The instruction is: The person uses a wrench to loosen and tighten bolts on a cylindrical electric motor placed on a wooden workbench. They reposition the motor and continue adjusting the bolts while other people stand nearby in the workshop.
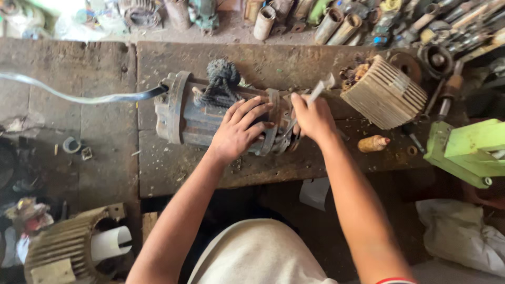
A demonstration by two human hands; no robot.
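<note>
A grimy grey motor housing [185,117] lies on its side on a worn wooden bench [263,63]. My left hand [239,128] rests flat on top of the housing with fingers spread, pressing it down. My right hand [314,119] grips a metal wrench [319,90] whose lower end sits at the housing's right flange. A dark tangle of wound cord [221,79] lies on the housing's far side. A black cable [79,97] runs off to the left from the housing's end.
A ribbed tan stator core [386,93] lies right of the housing, a small wooden handle [372,143] beside it. A green machine part [468,152] stands at far right. Pipes and tools [336,23] crowd the back. Another finned housing [68,247] sits at lower left.
</note>
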